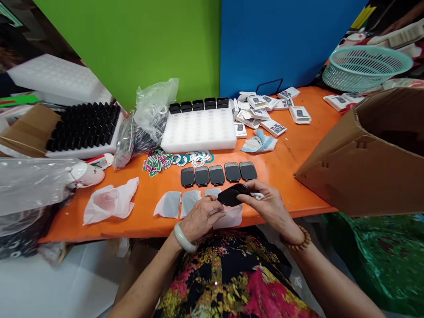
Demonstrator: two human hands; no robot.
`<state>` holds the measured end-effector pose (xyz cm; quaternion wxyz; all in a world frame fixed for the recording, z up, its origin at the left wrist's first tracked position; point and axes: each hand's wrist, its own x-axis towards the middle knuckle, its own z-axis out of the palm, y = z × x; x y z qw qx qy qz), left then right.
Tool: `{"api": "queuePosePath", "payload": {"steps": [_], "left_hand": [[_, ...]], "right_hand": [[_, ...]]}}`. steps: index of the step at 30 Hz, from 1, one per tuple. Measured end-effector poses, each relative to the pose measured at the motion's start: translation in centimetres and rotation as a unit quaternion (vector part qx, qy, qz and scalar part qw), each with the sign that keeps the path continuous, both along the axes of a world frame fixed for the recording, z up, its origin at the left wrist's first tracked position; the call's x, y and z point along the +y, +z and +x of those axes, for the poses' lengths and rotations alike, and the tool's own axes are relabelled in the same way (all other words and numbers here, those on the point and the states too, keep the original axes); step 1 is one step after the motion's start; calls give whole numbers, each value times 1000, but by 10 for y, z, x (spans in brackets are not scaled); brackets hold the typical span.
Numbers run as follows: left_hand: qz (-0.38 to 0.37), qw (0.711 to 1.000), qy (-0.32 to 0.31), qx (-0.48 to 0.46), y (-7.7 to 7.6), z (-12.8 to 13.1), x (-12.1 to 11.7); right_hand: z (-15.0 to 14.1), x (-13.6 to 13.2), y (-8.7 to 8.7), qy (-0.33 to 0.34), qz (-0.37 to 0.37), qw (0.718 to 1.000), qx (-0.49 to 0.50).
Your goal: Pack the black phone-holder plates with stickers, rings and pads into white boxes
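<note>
Pinching a flat, glossy black, round-cornered piece [229,197], our left hand [202,215] and right hand [272,207] work near the smooth orange table's [283,161] front edge.

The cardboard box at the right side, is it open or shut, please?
Open: the cardboard box shows its dark inside beyond the near wall. Whether it holds anything, I cannot tell.

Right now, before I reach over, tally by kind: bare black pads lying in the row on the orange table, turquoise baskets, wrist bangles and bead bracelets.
Black pads in the row: 5
Turquoise basket: 1
Bangle: 1
Bead bracelet: 1
Total: 8
</note>
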<state>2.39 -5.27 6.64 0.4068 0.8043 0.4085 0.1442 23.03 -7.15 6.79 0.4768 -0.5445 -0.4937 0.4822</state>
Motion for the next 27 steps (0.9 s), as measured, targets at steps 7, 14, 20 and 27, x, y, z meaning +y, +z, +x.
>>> {"api": "queuePosePath", "payload": {"steps": [7,14,20,27], "left_hand": [[4,997,49,-55,8,4,-9],[10,989,82,-120,15,7,-13],[-2,978,95,-186,24,9,-14],[-27,977,73,-200,30,7,-9]], "right_hand": [[-5,-8,-16,57,-23,998,-11],[-4,-12,-16,104,-19,992,-69],[-5,-14,-6,121,19,990,-70],[-1,-11,1,119,123,973,-155]]}}
